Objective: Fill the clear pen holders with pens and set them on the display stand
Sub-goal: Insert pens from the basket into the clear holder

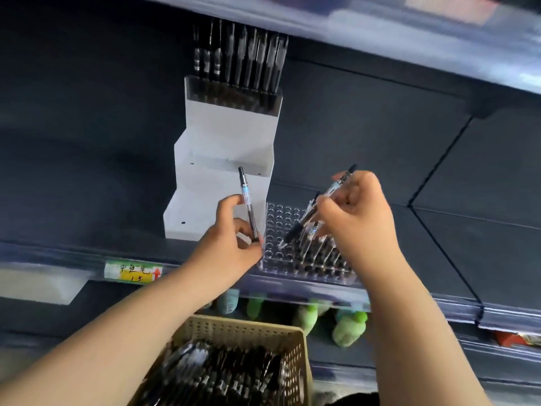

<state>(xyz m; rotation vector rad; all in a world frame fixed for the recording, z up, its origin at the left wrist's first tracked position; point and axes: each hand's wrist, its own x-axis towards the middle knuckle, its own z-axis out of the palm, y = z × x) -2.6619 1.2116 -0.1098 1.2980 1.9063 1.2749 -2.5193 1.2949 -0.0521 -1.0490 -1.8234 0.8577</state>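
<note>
- A tan basket (pixel 243 325) of dark pens sits low in the view, between the forearms.
- Green bottles (pixel 348 329) lie under the shelf's front edge, and a yellow-and-green label (pixel 133 272) is stuck on that edge.
- The white stepped stand (pixel 216 183) is on the shelf. A full holder (pixel 234 96) sits on its top step, and the lower steps are bare.
- A clear holder (pixel 279 227) lies on the shelf just right of the stand. Its left holes are unfilled and pens stand in the right ones.
- The left hand (pixel 231 241) pinches one pen (pixel 247 203) upright in front of the stand.
- The right hand (pixel 360 218) grips a bunch (pixel 317 213) of pens over the holder and hides the holder's right side.
- Motion blur smears the basket pens, the bottles and the label's writing.
- The shelf (pixel 439 259) and back wall are dark grey. A second shelf (pixel 409 33) runs overhead.
</note>
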